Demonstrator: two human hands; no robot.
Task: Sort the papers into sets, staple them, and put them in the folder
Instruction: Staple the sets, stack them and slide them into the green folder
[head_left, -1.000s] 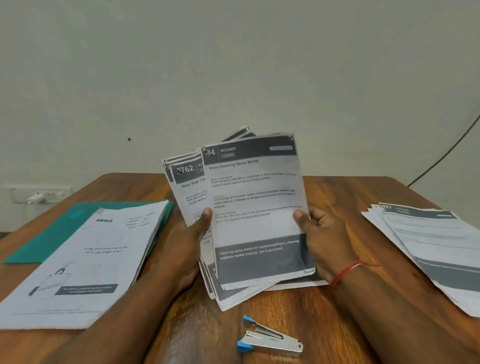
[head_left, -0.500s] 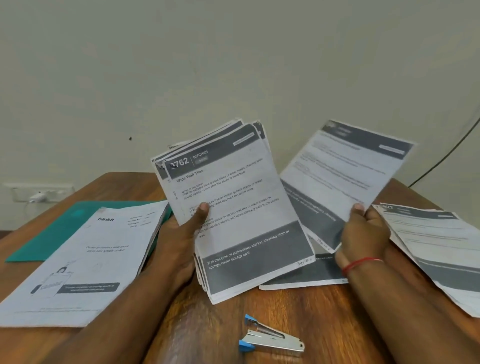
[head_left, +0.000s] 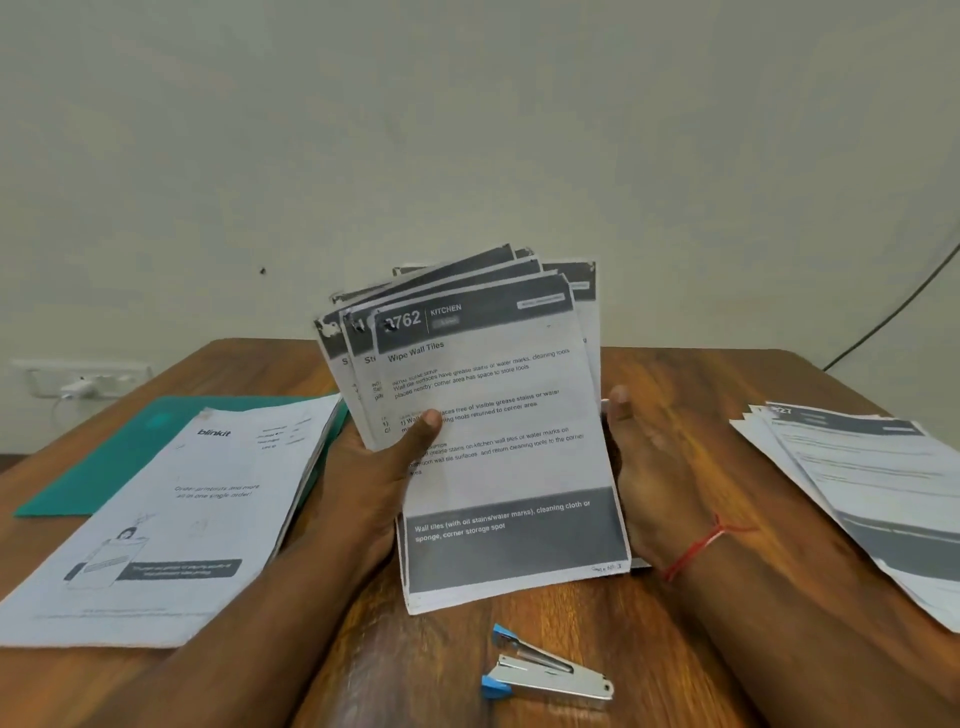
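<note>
Both hands at stack (head_left: 498, 441) again | left hand (head_left: 369, 483) grips it | right hand (head_left: 660, 467) returned, grip unclear

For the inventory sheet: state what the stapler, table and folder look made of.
Stapler: bare metal body with a shiny grey sheen; the blue ends are probably plastic.
Table: wood or wood veneer, glossy brown with visible grain.
Folder: teal, smooth and fairly matte; it could be plastic or card, the view leaves that open.
</note>
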